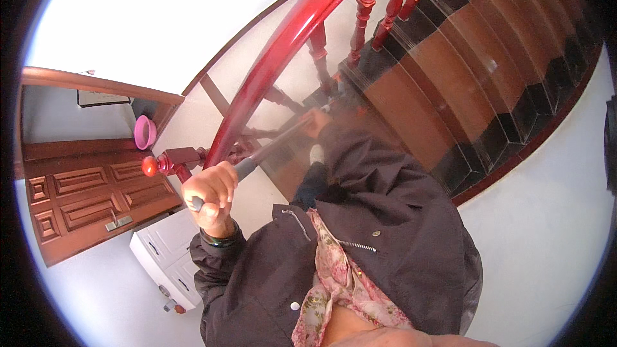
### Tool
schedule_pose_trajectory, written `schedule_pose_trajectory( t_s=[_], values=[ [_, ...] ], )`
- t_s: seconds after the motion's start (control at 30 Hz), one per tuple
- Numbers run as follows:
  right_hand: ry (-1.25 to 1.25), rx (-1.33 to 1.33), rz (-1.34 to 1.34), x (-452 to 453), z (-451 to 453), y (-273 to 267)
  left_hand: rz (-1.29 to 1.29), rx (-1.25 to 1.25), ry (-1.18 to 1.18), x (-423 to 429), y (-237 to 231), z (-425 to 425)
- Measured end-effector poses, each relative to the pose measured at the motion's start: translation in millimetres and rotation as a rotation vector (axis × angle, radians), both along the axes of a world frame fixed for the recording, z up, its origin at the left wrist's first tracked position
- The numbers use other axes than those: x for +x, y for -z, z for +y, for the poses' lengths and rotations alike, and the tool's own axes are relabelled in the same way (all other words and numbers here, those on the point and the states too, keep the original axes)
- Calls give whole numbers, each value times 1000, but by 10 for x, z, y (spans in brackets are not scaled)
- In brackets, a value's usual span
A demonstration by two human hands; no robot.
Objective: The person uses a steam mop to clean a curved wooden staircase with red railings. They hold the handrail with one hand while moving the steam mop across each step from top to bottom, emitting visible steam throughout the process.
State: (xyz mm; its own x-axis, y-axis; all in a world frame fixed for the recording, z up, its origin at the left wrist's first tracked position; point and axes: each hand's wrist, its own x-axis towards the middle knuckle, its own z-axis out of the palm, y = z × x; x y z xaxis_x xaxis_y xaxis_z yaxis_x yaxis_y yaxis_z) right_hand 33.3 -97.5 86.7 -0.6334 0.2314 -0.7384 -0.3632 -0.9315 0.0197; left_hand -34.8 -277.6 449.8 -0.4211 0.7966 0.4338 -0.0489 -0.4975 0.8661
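Observation:
A long pole [278, 141] with a dark grey grip runs slantwise from my left hand down towards the stairs. My left hand [210, 196] is closed around its upper end, the tip poking out by the thumb. Farther down the pole, my right hand [318, 122] is wrapped about the shaft; it is somewhat blurred. The pole's lower end lies near the feet of the balusters, too blurred to tell what is on it. A red wooden handrail [274, 60] curves just beyond the pole.
Brown and black stair treads [414, 101] climb to the upper right beside red turned balusters [365, 7]. A newel post with a round knob [150, 166] stands at left. Beyond are a panelled wooden door [89, 197], a pink basin [145, 132] and a white cabinet [166, 250]. One shoe [316, 154] shows below me.

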Motion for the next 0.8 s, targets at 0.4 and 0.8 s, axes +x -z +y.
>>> schedule_pose_trajectory(
  t_s=[0.4, 0.8],
  values=[
    [77, -5, 259, -477, 405, -113, -69, -43, -256, -745, 276, 594],
    [87, 4, 350, -385, 98, 347, -150, -122, -205, -751, 146, 620]
  ],
)
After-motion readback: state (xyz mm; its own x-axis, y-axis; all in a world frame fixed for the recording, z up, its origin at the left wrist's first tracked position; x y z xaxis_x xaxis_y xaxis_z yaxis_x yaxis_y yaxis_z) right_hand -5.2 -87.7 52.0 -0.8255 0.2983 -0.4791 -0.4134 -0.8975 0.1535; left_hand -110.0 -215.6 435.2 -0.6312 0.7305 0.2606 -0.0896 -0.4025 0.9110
